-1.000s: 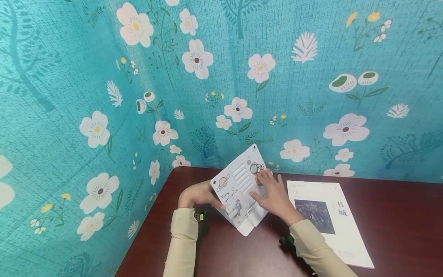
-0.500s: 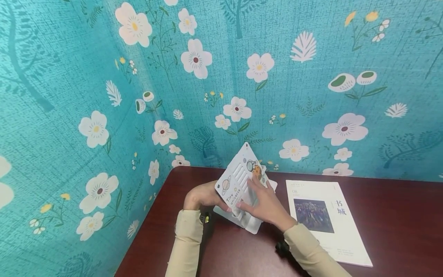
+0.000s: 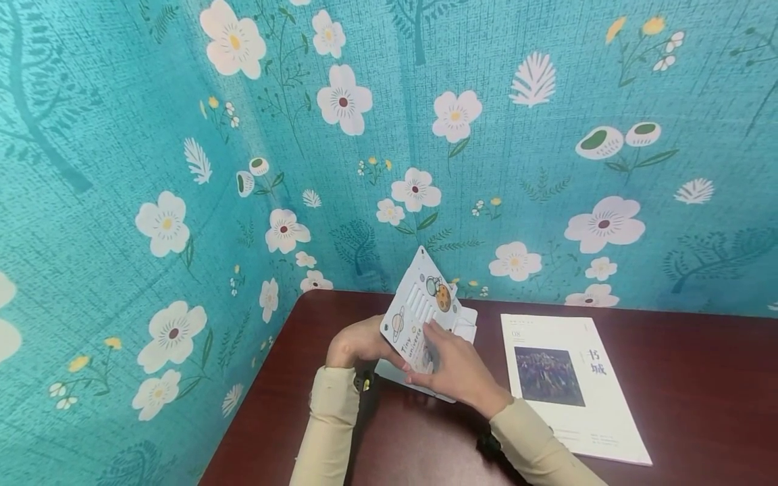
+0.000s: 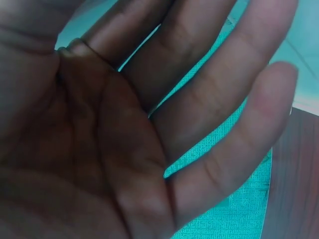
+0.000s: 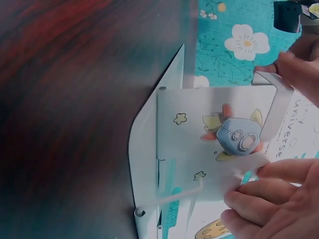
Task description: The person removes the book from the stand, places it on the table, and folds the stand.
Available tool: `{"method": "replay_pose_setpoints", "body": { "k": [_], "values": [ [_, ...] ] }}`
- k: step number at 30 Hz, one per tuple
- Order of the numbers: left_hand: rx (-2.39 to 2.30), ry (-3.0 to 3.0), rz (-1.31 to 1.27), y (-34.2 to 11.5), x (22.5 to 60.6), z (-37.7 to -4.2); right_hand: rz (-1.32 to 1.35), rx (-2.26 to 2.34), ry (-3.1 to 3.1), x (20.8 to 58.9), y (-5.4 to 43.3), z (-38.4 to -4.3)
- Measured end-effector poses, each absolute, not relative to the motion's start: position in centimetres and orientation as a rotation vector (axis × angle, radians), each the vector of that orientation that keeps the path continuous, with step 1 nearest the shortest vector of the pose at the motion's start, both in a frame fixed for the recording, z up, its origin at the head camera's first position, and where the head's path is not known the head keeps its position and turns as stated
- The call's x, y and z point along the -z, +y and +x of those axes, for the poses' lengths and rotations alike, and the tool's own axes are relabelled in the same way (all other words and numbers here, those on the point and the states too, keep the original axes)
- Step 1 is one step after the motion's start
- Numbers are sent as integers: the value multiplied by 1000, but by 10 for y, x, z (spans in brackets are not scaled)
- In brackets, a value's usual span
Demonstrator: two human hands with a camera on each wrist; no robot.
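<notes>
A white folding book stand (image 3: 406,314), printed with a planet, an astronaut and the words "Tiny universe", leans tilted over the table, its base panel lying below. At its lower left edge my left hand (image 3: 360,341) grips it, thumb in front and the other fingers behind. In the left wrist view the fingers (image 4: 209,94) are long and gently bent; the stand is mostly out of sight there. My right hand (image 3: 456,364) holds the lower front of the stand, thumb near the bottom edge. The right wrist view shows its fingertips (image 5: 237,199) against the rocket panel (image 5: 219,119), beside a thin white bracket (image 5: 179,196).
A white book (image 3: 608,385) with a dark picture on its cover lies flat to the right on the dark red table (image 3: 699,378). Teal floral cloth (image 3: 365,202) covers the walls behind and to the left, close to the table's back edge.
The stand's printed panel has tilted up and left, opening away from its base panel. My right hand has slid down and left across the front; my left hand has shifted slightly right.
</notes>
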State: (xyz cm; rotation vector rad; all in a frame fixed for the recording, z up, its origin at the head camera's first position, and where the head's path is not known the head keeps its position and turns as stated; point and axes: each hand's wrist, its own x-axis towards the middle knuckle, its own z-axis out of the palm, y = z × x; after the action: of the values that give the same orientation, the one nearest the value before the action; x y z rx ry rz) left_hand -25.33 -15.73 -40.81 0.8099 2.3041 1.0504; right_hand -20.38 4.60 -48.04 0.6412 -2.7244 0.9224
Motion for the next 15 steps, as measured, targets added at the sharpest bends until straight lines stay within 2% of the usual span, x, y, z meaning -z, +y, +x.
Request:
{"method": "replay_pose_setpoints", "body": {
  "k": [8, 15],
  "values": [
    [-1020, 2348, 812, -161, 413, -260, 599, -867, -2676, 478, 41, -201],
    [-991, 2846, 639, -158, 436, -278, 581, -881, -2678, 478, 35, -198]
  ]
}}
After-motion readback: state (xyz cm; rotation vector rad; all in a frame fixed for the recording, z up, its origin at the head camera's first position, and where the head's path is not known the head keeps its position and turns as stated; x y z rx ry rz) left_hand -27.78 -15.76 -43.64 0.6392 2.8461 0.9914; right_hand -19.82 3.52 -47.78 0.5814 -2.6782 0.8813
